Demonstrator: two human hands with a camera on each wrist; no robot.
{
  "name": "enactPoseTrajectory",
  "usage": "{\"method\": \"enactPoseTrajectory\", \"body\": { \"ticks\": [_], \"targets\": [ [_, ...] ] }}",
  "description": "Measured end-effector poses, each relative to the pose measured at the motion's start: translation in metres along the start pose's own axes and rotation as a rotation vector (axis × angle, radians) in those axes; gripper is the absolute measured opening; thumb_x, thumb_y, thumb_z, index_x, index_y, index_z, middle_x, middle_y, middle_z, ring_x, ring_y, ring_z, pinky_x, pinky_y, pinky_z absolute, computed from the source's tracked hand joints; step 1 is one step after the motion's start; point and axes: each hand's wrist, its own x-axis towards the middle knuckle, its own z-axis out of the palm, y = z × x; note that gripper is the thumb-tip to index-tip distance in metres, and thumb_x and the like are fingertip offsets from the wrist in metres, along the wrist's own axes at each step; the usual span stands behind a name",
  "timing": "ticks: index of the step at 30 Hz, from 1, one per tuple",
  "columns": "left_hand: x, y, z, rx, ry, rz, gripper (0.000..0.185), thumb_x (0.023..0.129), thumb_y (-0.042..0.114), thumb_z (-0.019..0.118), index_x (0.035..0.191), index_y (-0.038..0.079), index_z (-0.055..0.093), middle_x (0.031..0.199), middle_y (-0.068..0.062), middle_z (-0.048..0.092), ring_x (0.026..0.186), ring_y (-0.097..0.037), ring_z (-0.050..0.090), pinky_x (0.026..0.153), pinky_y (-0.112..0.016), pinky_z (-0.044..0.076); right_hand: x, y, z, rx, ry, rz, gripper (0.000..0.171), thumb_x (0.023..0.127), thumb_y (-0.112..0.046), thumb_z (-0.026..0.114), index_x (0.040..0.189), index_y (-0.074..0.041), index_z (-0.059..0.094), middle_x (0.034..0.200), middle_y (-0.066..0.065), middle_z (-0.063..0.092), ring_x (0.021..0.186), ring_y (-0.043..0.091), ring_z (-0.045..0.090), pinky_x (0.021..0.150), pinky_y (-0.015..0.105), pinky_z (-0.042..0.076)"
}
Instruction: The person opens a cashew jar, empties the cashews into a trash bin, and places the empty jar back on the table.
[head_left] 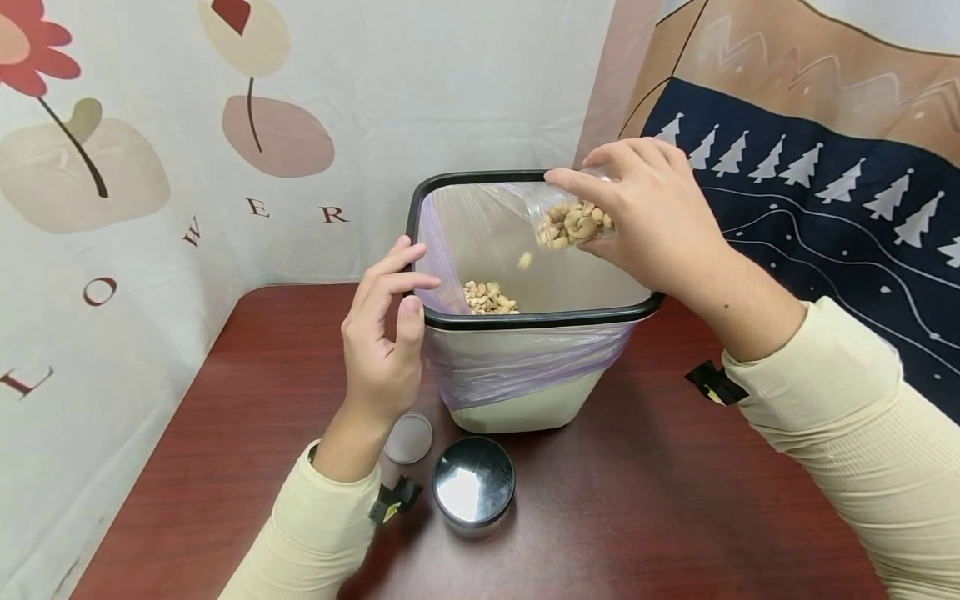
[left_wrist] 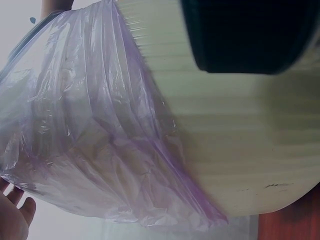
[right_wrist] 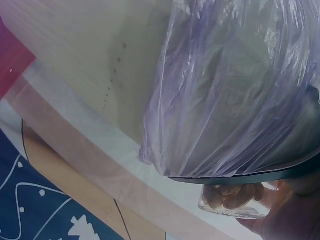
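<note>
Progress: you are partway through tipping nuts [head_left: 573,223] from the clear jar [head_left: 577,218] into the lined bin [head_left: 525,321]; a small heap [head_left: 489,297] lies on the bin floor, more remains in the jar.
Right hand [head_left: 645,221]: wrapped around the tilted jar above the bin opening.
Left hand [head_left: 382,333]: fingers loosely curled at the bin's rim, gripping nothing.
Left to do: emptying the jar; its metal lid [head_left: 474,482] and a round seal [head_left: 408,437] lie on the surface [head_left: 675,500].

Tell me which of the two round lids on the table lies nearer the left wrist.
The small flat translucent disc, right beside the left sleeve. The shiny metal lid is bigger, domed and sits further right, in front of the bin.
</note>
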Motion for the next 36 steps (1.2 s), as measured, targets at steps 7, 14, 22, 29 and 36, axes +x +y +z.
{"method": "enactPoseTrajectory", "body": {
  "ticks": [7,14,22,29,36],
  "targets": [
    [-0.0003,-0.0005,-0.0002,-0.002,-0.003,-0.002,0.043,0.1,0.036,0.048,0.097,-0.001,0.069,0.126,-0.016,0.066,0.136,-0.031,0.052,0.116,-0.043,0.036,0.0003,0.0,0.0005,-0.007,0.003,-0.004,0.066,0.077,-0.017,0.086,0.137,-0.023,0.06,0.125,0.017,0.06,0.124,0.041,0.048,0.109,0.059,0.031],
    [-0.0003,-0.0009,-0.0006,-0.006,-0.001,-0.003,0.042,0.1,0.035,0.048,0.097,-0.001,0.069,0.126,-0.016,0.066,0.136,-0.033,0.052,0.116,-0.043,0.036,0.0007,-0.0005,0.0004,-0.027,0.002,-0.004,0.066,0.077,-0.017,0.086,0.137,-0.024,0.06,0.125,0.017,0.06,0.123,0.04,0.049,0.11,0.058,0.031],
    [0.0,-0.0007,-0.0009,-0.009,-0.002,0.002,0.042,0.1,0.035,0.048,0.097,-0.001,0.069,0.126,-0.017,0.066,0.136,-0.033,0.052,0.116,-0.043,0.037,0.0006,-0.0021,-0.0004,-0.058,0.004,-0.011,0.064,0.077,-0.017,0.085,0.136,-0.023,0.061,0.124,0.018,0.06,0.121,0.039,0.05,0.108,0.057,0.032],
    [0.0003,-0.001,-0.0009,-0.006,0.002,0.003,0.042,0.1,0.035,0.048,0.097,-0.001,0.069,0.126,-0.017,0.066,0.136,-0.033,0.052,0.116,-0.043,0.037,0.0014,-0.0027,0.0002,-0.072,0.002,-0.029,0.067,0.076,-0.018,0.087,0.137,-0.022,0.061,0.124,0.019,0.06,0.121,0.04,0.05,0.107,0.056,0.033],
    [-0.0004,-0.0013,-0.0009,-0.01,0.0,0.002,0.041,0.1,0.034,0.048,0.097,-0.001,0.069,0.125,-0.017,0.066,0.136,-0.032,0.052,0.116,-0.043,0.036,0.0006,-0.0023,0.0011,-0.067,0.019,-0.035,0.067,0.074,-0.018,0.088,0.136,-0.022,0.061,0.124,0.019,0.06,0.12,0.04,0.051,0.107,0.056,0.034]
  ]
}}
